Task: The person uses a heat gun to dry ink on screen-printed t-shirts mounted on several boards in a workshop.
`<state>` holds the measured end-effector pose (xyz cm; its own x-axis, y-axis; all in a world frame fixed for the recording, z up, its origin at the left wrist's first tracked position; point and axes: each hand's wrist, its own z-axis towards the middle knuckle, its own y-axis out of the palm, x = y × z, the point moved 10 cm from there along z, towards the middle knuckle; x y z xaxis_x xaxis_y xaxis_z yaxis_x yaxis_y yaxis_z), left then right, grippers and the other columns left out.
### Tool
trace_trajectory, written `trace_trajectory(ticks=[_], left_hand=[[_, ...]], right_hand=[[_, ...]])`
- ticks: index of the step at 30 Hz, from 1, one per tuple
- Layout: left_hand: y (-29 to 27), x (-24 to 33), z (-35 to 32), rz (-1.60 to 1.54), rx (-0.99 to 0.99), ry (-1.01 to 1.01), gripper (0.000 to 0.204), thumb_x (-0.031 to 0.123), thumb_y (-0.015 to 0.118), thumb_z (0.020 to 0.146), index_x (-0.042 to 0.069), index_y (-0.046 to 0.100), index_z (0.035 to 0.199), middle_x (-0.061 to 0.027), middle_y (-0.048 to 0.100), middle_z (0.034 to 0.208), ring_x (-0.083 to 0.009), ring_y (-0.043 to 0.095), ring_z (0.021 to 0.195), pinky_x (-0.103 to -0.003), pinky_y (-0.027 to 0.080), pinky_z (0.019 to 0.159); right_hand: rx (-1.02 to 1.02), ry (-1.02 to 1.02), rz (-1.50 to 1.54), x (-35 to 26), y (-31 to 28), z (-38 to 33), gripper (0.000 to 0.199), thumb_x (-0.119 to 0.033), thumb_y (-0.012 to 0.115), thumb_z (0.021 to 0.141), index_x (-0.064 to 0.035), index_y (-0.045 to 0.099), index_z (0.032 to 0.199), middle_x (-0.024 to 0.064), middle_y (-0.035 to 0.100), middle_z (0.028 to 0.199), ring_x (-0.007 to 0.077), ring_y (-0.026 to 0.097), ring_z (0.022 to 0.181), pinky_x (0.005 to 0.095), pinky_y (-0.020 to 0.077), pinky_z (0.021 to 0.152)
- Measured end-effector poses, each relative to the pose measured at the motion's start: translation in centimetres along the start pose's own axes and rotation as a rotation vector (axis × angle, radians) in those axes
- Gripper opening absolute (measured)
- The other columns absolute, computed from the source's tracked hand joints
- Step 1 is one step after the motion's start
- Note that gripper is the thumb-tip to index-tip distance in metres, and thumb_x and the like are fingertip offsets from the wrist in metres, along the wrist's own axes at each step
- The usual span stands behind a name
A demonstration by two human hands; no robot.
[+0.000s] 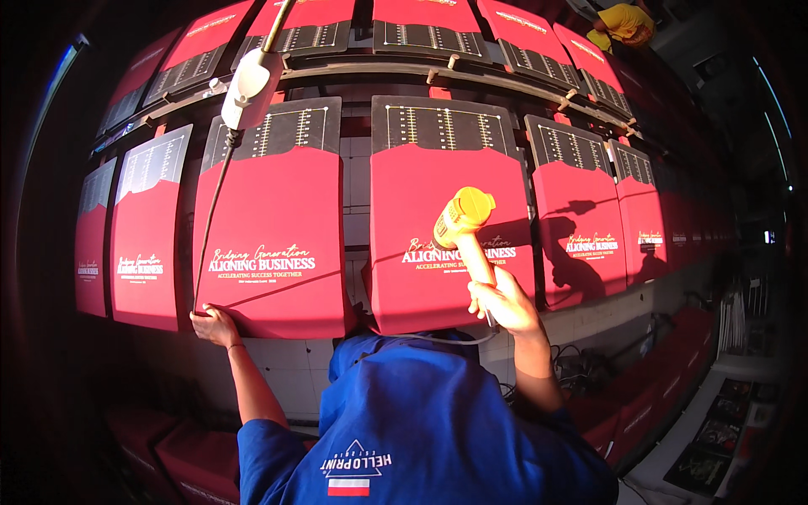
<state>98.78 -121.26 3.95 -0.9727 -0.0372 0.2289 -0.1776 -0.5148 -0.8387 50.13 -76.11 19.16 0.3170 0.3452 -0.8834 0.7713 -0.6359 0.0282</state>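
Partly, the view is lost to a dark rim at both sides, where the outer boards and whatever stands behind them are hard to make out. The left hand (216,326) is at the lower left corner of a red cloth (269,194) spread on a dark board; its fingertips are hard to see, so I cannot tell whether it pinches the cloth, the dark cord (215,202) that runs down to it, or neither. That cord hangs from a white box (250,88) near the top, and where it leads past the hand is not clear. A grey cable (446,338) curves from below the right hand (509,307) and is lost behind the blue shirt (412,412). At upper right, a person in yellow (627,23) is cut off by shadow.

The right hand is closed round the handle of a yellow heat gun (467,210), held up in front of another red cloth (450,177) right of centre, covering part of its pale print. The handle's long axis runs from the fist up and slightly left; the short, thick barrel lies across its top, slanting from lower left to upper right, with a round, flat face at the upper right end. Which end is the nozzle, I cannot tell. A shadow of arm and tool falls on the boards to the right.
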Motion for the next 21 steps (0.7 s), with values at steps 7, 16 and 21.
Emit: trace_trajectory(ticks=[7,16,21], left_hand=[[-0.4,0.3,0.2,-0.016,0.01,-0.006,0.05,0.037,0.053,0.094,-0.002,0.048,0.124,-0.0222,0.056,0.121,-0.0372,0.051,0.114,-0.047,0.038,0.1],[-0.5,0.0,0.0,-0.039,-0.004,-0.029,0.049,0.036,0.055,0.093,0.0,0.047,0.125,-0.0221,0.055,0.122,-0.0378,0.05,0.116,-0.047,0.037,0.101],[-0.8,0.2,-0.2,-0.048,-0.007,-0.068,0.05,0.036,0.055,0.093,0.0,0.047,0.126,-0.0217,0.056,0.122,-0.0376,0.051,0.115,-0.047,0.037,0.101]], right_hand=[[0.009,0.006,-0.055,-0.6,0.2,0.4,0.016,-0.016,0.059,0.091,-0.0014,0.054,0.096,0.0028,0.058,0.075,0.0087,0.059,0.061,0.0216,0.0475,0.051],[-0.028,0.013,-0.109,-1.3,1.6,1.1,0.021,-0.02,0.061,0.091,-0.0011,0.053,0.097,0.0028,0.058,0.074,0.0093,0.059,0.063,0.0227,0.0478,0.054],[-0.088,0.063,-0.042,-1.3,2.5,0.9,0.021,-0.019,0.059,0.091,-0.0003,0.053,0.099,0.0035,0.057,0.076,0.0094,0.059,0.063,0.0227,0.0481,0.055]])
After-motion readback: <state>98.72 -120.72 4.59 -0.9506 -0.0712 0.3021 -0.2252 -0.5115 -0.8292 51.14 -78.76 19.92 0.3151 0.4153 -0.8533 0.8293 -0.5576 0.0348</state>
